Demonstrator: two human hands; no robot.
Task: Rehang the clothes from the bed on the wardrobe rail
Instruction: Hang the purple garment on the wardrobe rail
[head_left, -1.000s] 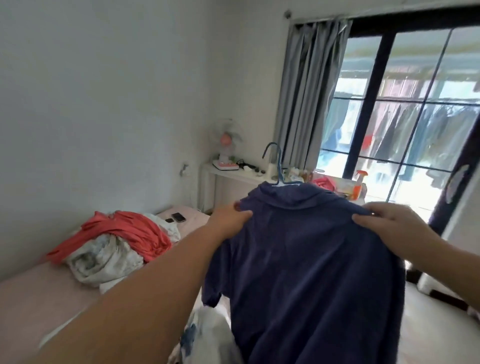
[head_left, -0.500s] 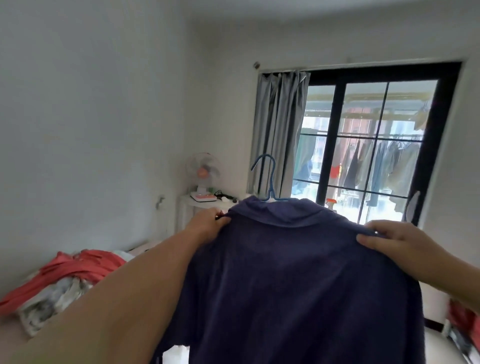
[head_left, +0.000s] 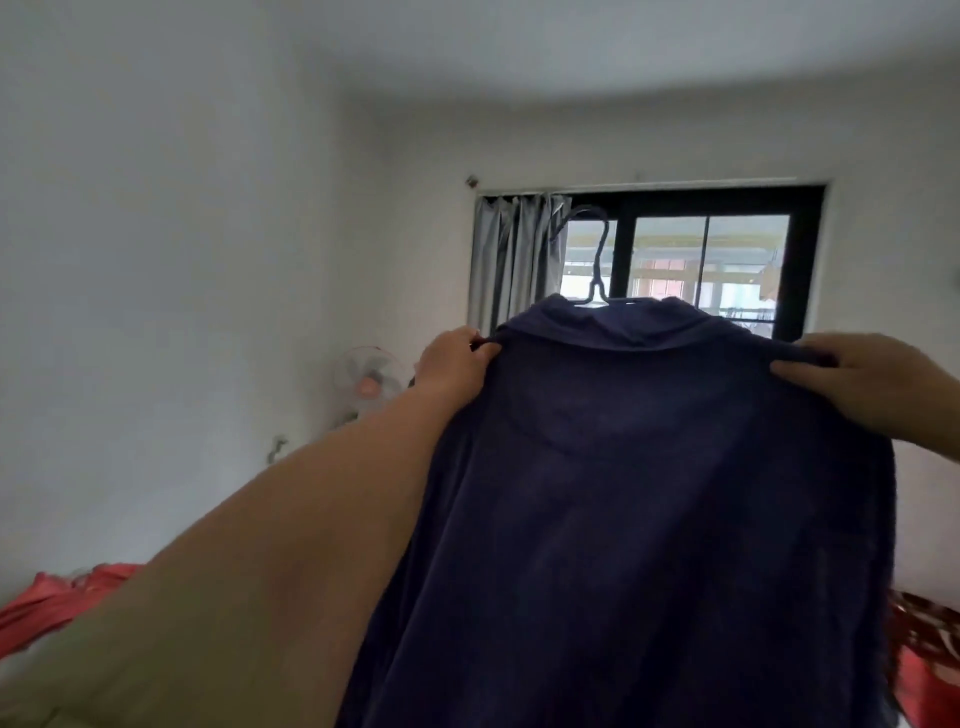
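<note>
Shirt's going up, off the bed and headed for the rail

The navy shirt (head_left: 649, 493) is on its blue hanger (head_left: 597, 260) and fills the centre and lower right of the frame, way higher than a second ago: the hook now sits against the window (head_left: 727, 249) at upper centre, where before it was down by the side table. The left hand (head_left: 457, 358) pinches the left shoulder seam, and the right hand (head_left: 872, 384) grips the right shoulder, fingers curled over the fabric. The view has tilted up too, so the bed has dropped out, with just a bit of the red clothes (head_left: 47, 603) at lower left. I'd say it's mid-carry; no wardrobe rail in sight yet, and more stuff still waits to be hung.
</note>
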